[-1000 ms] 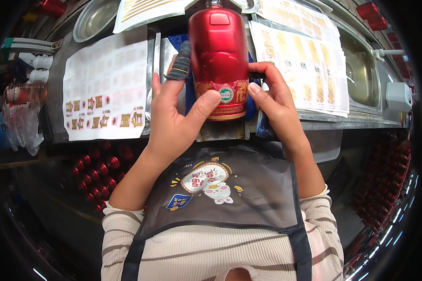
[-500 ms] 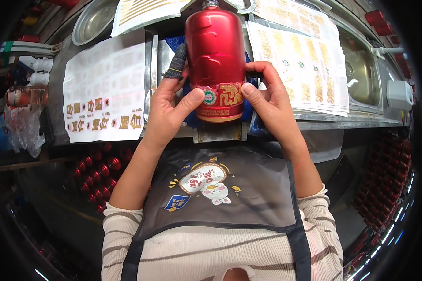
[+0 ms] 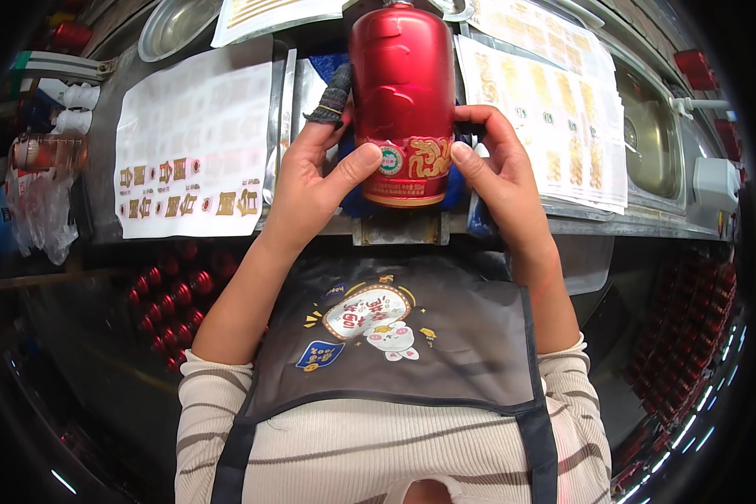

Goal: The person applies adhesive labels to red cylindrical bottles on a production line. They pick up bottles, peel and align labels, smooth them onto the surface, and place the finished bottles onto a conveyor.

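Observation:
A glossy red bottle (image 3: 401, 84) is held between my two hands above the bench, its neck pointing away from me. Gold decals and a round green-and-white label (image 3: 390, 160) sit low on its side, near a gold rim at the base. My left hand (image 3: 321, 172) grips the bottle's left side, thumb on the surface beside the round label; a dark knitted cover (image 3: 331, 99) wraps one finger. On the other side, my right hand (image 3: 504, 172) presses its thumb beside the gold decal, with the fingers around behind. Blue material (image 3: 370, 202) shows beneath the bottle.
A white decal sheet (image 3: 189, 143), partly used, lies at left; stacked gold decal sheets (image 3: 554, 126) lie at right. Metal basins stand at far left (image 3: 176, 29) and right (image 3: 647, 134). A white container (image 3: 716, 183) is at the right edge. Red bottles (image 3: 172, 307) stand below the bench.
The bottle and both hands sit slightly farther right and up in the picture, while the whole view has also shifted a little. Both hands keep their grip.

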Tool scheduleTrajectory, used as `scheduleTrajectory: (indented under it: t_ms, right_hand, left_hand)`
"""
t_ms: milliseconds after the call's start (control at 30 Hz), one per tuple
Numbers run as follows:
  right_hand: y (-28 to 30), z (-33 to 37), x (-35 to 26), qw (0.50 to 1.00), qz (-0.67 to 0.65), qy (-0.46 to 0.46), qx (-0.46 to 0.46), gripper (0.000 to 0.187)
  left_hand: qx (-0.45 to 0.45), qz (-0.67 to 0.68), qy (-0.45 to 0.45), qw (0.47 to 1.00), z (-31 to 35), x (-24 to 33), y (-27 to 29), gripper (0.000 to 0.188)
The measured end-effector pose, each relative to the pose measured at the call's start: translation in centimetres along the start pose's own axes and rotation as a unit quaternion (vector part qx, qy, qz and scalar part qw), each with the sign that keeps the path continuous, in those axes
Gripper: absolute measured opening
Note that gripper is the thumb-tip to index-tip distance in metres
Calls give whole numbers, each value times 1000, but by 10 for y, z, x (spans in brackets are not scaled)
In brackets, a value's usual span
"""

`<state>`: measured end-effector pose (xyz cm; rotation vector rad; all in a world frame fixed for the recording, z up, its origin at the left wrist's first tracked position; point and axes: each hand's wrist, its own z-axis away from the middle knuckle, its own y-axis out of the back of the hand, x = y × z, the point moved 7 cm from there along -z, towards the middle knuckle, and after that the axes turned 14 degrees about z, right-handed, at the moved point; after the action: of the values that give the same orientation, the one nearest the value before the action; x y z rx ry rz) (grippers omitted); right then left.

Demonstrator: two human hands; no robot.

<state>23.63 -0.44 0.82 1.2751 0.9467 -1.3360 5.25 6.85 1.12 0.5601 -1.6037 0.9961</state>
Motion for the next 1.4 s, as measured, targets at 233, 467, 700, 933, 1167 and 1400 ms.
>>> scheduleTrajectory:
  t_ms: [233, 467, 700, 933, 1167, 1400]
  right_hand:
    - [-2, 15, -3, 996, 84, -38, 0, 42]
    - [-6, 21, -5, 990, 138, -36, 5, 61]
    - [-7, 21, -8, 994, 103, -45, -4, 63]
    - [-6, 20, -12, 996, 84, -34, -4, 56]
    - [-15, 22, -9, 994, 104, -39, 13, 63]
    - [2, 13, -3, 997, 31, -67, 24, 45]
  left_hand:
    - [-31, -92, -11, 995, 4, 1, 13, 68]
    - [-46, -129, -24, 990, 7, -1, 14, 76]
    - [-39, -56, 15, 998, 8, -12, 17, 61]
    - [-38, 73, 54, 995, 12, -22, 18, 55]
    - [-8, -42, -34, 999, 13, -21, 13, 74]
    - [21, 72, -4, 997, 3, -15, 8, 67]
